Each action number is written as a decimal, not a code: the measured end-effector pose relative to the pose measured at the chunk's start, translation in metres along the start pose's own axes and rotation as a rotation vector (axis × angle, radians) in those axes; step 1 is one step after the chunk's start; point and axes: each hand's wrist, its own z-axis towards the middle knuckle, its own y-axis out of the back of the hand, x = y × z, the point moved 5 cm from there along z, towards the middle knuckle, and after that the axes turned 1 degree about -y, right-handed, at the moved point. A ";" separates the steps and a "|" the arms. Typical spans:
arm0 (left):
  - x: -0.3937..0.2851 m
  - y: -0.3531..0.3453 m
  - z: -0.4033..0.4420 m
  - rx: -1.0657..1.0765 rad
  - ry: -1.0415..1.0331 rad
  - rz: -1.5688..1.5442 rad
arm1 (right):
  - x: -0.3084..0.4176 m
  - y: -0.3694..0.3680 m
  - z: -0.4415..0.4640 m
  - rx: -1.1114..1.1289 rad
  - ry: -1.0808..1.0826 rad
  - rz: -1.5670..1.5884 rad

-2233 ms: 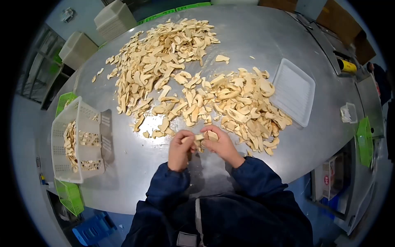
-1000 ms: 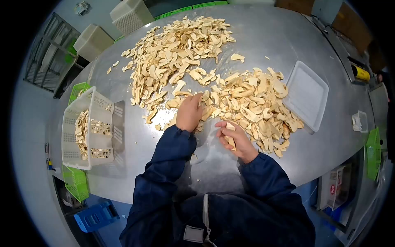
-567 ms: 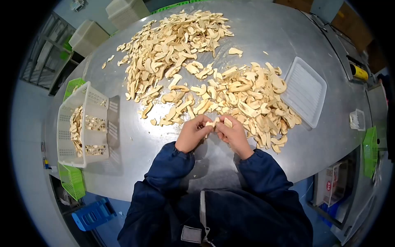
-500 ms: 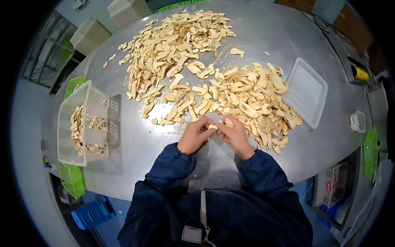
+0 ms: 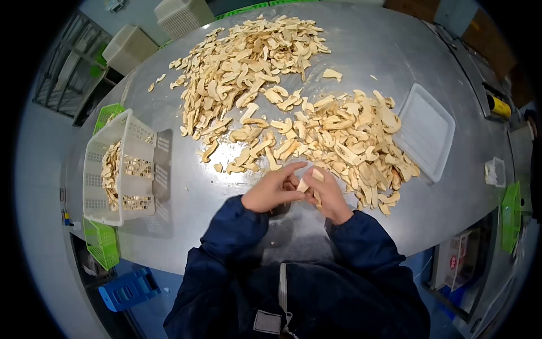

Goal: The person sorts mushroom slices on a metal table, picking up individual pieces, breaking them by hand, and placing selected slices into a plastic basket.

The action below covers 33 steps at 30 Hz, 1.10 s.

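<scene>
Both my hands meet over the near side of the steel table (image 5: 226,226), just in front of a heap of pale sliced mushrooms (image 5: 355,135). My right hand (image 5: 332,199) pinches pale mushroom slices (image 5: 318,174) between thumb and fingers. Curled towards it, my left hand (image 5: 272,190) has its fingertips at another mushroom slice (image 5: 303,185) between the hands. The left thumb and forefinger stand somewhat apart, and the fingers behind are partly hidden. A larger pile of mushroom slices (image 5: 243,68) lies farther back, joining the nearer heap.
On the left, a white perforated basket (image 5: 138,183) holding slices rests tilted by green baskets (image 5: 100,243). A white ribbed tray (image 5: 427,133) lies right of the heap. A small clear container (image 5: 495,172) sits near the right edge. A blue stool (image 5: 130,291) stands below the table.
My left hand has opened out somewhat, thumb and forefinger spreading. The slices between my hands have turned more upright and show more. The whole view has shifted slightly.
</scene>
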 end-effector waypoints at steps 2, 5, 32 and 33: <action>-0.002 0.021 0.011 -0.016 0.039 0.112 | 0.004 0.009 0.004 0.025 0.040 0.264; 0.005 0.067 0.045 -0.339 -0.118 0.684 | 0.001 0.021 0.012 0.137 0.050 0.463; 0.021 0.001 0.012 -0.082 0.136 0.020 | 0.015 0.023 0.007 -0.021 0.181 -0.087; 0.019 0.001 0.012 -0.097 0.149 -0.009 | 0.016 0.023 0.006 -0.033 0.170 -0.130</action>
